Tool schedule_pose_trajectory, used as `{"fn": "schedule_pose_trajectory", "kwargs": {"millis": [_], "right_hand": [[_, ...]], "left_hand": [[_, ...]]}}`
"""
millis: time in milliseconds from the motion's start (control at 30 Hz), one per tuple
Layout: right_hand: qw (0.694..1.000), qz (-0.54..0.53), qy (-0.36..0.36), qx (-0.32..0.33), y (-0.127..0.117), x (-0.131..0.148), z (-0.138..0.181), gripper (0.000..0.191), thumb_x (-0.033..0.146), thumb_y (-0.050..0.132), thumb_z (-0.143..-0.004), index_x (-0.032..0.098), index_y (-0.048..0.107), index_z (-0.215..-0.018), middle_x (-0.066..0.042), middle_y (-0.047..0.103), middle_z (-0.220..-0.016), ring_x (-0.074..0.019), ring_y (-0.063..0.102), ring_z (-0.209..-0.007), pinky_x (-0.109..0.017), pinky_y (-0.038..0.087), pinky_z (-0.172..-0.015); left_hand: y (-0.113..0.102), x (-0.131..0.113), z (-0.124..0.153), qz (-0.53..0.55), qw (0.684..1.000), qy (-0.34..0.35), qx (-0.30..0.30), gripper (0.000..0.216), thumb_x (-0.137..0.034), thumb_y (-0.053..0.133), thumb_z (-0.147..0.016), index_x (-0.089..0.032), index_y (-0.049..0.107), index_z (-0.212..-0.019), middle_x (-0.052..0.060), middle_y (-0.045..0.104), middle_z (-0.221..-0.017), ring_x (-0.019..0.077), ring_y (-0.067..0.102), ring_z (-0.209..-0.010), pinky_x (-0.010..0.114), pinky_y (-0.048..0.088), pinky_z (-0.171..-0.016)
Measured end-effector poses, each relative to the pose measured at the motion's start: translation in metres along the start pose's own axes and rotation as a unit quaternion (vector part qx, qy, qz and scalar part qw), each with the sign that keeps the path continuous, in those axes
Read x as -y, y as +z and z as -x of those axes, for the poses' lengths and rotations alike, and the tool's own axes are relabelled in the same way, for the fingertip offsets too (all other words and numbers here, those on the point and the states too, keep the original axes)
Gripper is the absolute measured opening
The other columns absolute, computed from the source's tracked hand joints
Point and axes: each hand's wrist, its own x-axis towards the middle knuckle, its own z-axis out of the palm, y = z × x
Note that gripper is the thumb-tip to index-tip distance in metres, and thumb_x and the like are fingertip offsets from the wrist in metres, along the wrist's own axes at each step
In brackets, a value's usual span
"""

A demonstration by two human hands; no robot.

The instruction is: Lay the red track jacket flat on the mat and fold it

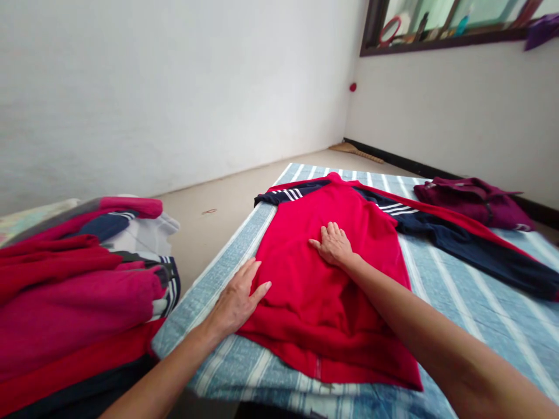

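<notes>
Lying flat at the frame's centre on one blue striped mat (480, 302), a single red jacket (323, 291) shows navy sleeves with white stripes; no writing is readable. Both hands press open-palmed, gripping nothing: left hand (238, 299) at its left edge, right hand (334, 244) mid-cloth. One clothes pile (74, 279) sits lower left, one maroon garment (474, 201) upper right.

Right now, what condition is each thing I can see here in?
Red top: spread flat on the striped cloth, navy sleeve stretched right.
Left hand: open, flat at the top's left edge.
Right hand: open, palm pressed on its middle.
Maroon garment: crumpled, far right.
Clothes pile: heaped, left.
</notes>
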Motion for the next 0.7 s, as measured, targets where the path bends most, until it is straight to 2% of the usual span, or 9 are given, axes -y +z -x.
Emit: {"fn": "schedule_pose_trajectory", "kwargs": {"millis": [100, 200, 267, 367, 433, 500, 600, 700], "right_hand": [[0.999, -0.023, -0.037, -0.011, -0.017, 0.003, 0.019, 0.042, 0.045, 0.040, -0.093, 0.013, 0.058, -0.113, -0.018, 0.059, -0.117, -0.0276, 0.050, -0.112, -0.039, 0.036, -0.096], [0.992, -0.053, -0.107, -0.028, -0.037, 0.007, 0.062, 0.028, 0.035, 0.042, -0.093, 0.019, 0.060, -0.109, -0.012, 0.058, -0.121, -0.0226, 0.051, -0.113, -0.037, 0.034, -0.102], [0.984, -0.076, -0.153, -0.044, -0.048, 0.008, 0.101, 0.023, 0.032, 0.046, -0.092, 0.020, 0.060, -0.105, -0.010, 0.058, -0.122, -0.0214, 0.051, -0.113, -0.035, 0.038, -0.100], [0.952, -0.153, -0.238, -0.114, -0.053, 0.009, 0.159, 0.013, 0.024, 0.052, -0.088, 0.017, 0.060, -0.095, -0.012, 0.062, -0.114, -0.0225, 0.056, -0.107, -0.037, 0.045, -0.094], [0.944, -0.146, -0.264, -0.132, -0.050, 0.008, 0.188, 0.013, 0.019, 0.051, -0.087, 0.018, 0.060, -0.096, -0.011, 0.063, -0.113, -0.0229, 0.056, -0.108, -0.040, 0.044, -0.097], [0.944, -0.120, -0.270, -0.146, -0.044, 0.007, 0.204, 0.015, 0.017, 0.048, -0.087, 0.017, 0.060, -0.095, -0.011, 0.065, -0.111, -0.0243, 0.057, -0.108, -0.042, 0.045, -0.096], [0.944, -0.066, -0.280, -0.159, -0.040, 0.003, 0.211, 0.025, 0.010, 0.040, -0.086, 0.016, 0.061, -0.098, -0.012, 0.067, -0.110, -0.0258, 0.059, -0.107, -0.044, 0.047, -0.092], [0.947, -0.014, -0.285, -0.146, -0.046, 0.000, 0.208, 0.038, 0.004, 0.035, -0.081, 0.016, 0.060, -0.107, -0.012, 0.067, -0.111, -0.0267, 0.060, -0.105, -0.045, 0.048, -0.089]], "left_hand": [[-0.011, -0.019, 0.016, -0.008, 0.996, 0.050, -0.073, 0.041, -0.035, 0.046, -0.092, -0.013, 0.046, -0.126, 0.019, 0.053, -0.130, 0.0285, 0.050, -0.122, 0.046, 0.044, -0.102], [-0.023, -0.048, 0.030, -0.007, 0.985, 0.132, -0.108, 0.037, -0.021, 0.051, -0.089, -0.014, 0.046, -0.125, 0.018, 0.054, -0.128, 0.0290, 0.049, -0.122, 0.047, 0.046, -0.100], [-0.028, -0.066, 0.036, 0.001, 0.978, 0.190, -0.086, 0.039, -0.015, 0.053, -0.086, -0.012, 0.047, -0.124, 0.018, 0.056, -0.126, 0.0289, 0.048, -0.123, 0.046, 0.045, -0.101], [-0.033, -0.081, 0.043, 0.007, 0.968, 0.251, -0.013, 0.040, -0.011, 0.052, -0.082, -0.010, 0.050, -0.122, 0.016, 0.057, -0.126, 0.0285, 0.046, -0.125, 0.045, 0.044, -0.103], [-0.033, -0.082, 0.047, 0.002, 0.960, 0.278, 0.023, 0.040, -0.007, 0.049, -0.081, -0.010, 0.052, -0.121, 0.015, 0.057, -0.127, 0.0281, 0.045, -0.126, 0.046, 0.044, -0.103], [-0.031, -0.080, 0.050, -0.008, 0.957, 0.289, 0.030, 0.040, -0.004, 0.047, -0.080, -0.009, 0.053, -0.120, 0.015, 0.057, -0.127, 0.0279, 0.046, -0.125, 0.046, 0.044, -0.102], [-0.028, -0.076, 0.050, -0.028, 0.958, 0.286, 0.015, 0.038, -0.003, 0.046, -0.081, -0.008, 0.054, -0.117, 0.016, 0.059, -0.124, 0.0287, 0.048, -0.123, 0.046, 0.047, -0.099], [-0.024, -0.076, 0.048, -0.049, 0.955, 0.293, 0.007, 0.038, -0.003, 0.044, -0.080, -0.008, 0.056, -0.115, 0.017, 0.060, -0.122, 0.0299, 0.051, -0.120, 0.046, 0.048, -0.096]]}}
